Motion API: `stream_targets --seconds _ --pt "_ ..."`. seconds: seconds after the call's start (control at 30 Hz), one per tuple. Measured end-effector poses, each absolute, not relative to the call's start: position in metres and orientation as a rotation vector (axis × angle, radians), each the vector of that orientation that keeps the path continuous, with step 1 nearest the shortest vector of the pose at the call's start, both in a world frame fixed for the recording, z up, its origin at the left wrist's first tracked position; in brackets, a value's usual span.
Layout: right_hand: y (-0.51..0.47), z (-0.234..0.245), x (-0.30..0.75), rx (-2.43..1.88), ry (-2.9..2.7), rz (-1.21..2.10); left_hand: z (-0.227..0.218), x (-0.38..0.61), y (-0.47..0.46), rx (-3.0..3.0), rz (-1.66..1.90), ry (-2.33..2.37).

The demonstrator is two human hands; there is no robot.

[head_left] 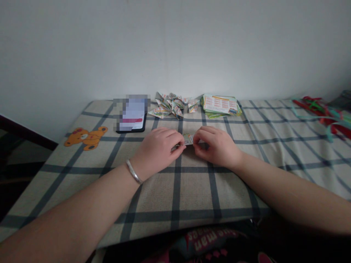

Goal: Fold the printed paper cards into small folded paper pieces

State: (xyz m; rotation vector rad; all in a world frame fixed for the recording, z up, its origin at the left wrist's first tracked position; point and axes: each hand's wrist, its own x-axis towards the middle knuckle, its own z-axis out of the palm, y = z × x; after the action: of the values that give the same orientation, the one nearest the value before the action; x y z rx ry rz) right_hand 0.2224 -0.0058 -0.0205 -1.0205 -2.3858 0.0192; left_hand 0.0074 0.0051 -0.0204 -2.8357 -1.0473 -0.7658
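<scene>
Between my two hands, just over the checked cloth, is a small piece of printed paper [188, 138]. My left hand [163, 145], with a silver bangle at the wrist, pinches its left end between thumb and fingers. At the other end, the curled fingers of my right hand [215, 146] grip the paper too. Only the middle of the paper shows; both ends are hidden by my fingers. Behind the hands lies a group of folded paper pieces [172, 106] with pointed corners. A stack of printed leaflets [221, 105] sits to their right.
A phone [133, 114] with a lit, blurred screen lies at the back left. Beside it, a teddy bear picture [86, 138] is on the checked tablecloth [153, 197]. Coloured ribbons [323, 113] are heaped at the far right. A pale wall [175, 47] rises behind the table.
</scene>
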Motion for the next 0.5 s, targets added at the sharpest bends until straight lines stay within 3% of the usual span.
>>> stream_targets --seconds 0.5 --pt "-0.0056 -0.0232 0.2186 -0.906 -2.390 0.160 -0.0243 0.0117 0.0052 -2.890 -0.957 -0.826"
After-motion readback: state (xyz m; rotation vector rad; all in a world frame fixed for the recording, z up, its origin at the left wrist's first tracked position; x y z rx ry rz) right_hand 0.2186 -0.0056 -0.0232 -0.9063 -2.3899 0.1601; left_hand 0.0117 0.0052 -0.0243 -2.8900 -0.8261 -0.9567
